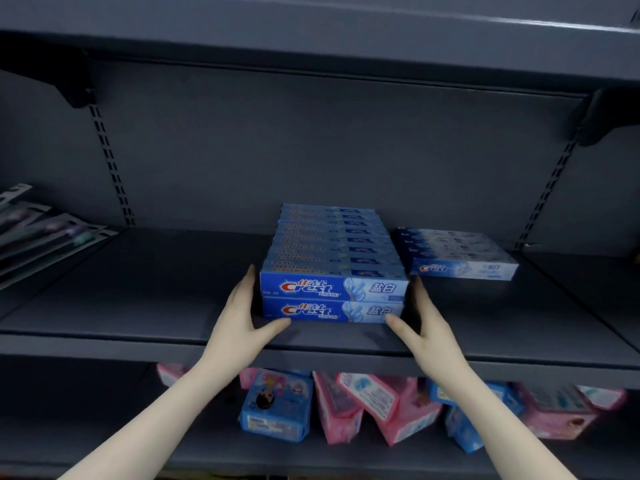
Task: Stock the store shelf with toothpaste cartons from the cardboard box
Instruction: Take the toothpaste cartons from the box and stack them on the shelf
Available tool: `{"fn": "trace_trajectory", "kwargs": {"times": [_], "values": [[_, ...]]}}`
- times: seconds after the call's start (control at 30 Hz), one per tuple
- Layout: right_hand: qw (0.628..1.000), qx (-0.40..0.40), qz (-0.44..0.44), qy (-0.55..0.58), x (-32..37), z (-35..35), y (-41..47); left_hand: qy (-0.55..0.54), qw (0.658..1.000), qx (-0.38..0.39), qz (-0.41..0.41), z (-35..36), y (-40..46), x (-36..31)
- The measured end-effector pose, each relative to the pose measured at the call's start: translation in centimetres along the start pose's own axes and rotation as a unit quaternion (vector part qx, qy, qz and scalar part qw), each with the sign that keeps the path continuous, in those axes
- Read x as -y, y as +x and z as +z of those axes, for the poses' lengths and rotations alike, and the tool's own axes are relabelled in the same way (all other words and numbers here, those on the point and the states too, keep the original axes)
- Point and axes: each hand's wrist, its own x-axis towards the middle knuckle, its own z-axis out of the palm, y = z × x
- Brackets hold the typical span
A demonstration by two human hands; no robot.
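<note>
Cartons (pixel 332 289) lengthwise left-right, fronts outward

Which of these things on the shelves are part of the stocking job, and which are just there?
Job: tall carton stack, left hand, right hand, low carton stack, shelf.
Just there: toothbrush packs, pink and blue packets.

Toothpaste cartons (pixel 334 289), stacked block at mid-shelf near the front edge: front faces read "Crest" in red and white, with Chinese characters "盐白" at right. Paler cartons (pixel 462 268), just beside on the right: "Crest" legible; smaller print unreadable.
</note>
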Motion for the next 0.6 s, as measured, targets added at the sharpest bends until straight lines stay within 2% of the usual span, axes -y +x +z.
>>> {"fn": "trace_trajectory", "kwargs": {"times": [0.17,0.37,0.5,0.6], "values": [[0.993,0.026,-0.010,-0.111,-0.2,-0.3,-2.2,0.041,0.999,0.004,-0.011,0.5,-2.2,-0.2],[0.970,0.059,-0.061,-0.227,-1.4,-1.7,-5.6,0.137,0.990,0.003,-0.006,2.1,-6.0,-2.0],[0.952,0.072,-0.112,-0.275,-3.3,-2.5,-8.9,0.174,0.984,0.016,-0.015,4.3,-9.9,-3.4],[0.950,0.092,-0.129,-0.270,-5.1,-2.5,-12.0,0.202,0.978,0.043,-0.001,6.6,-13.5,-3.9]]}}
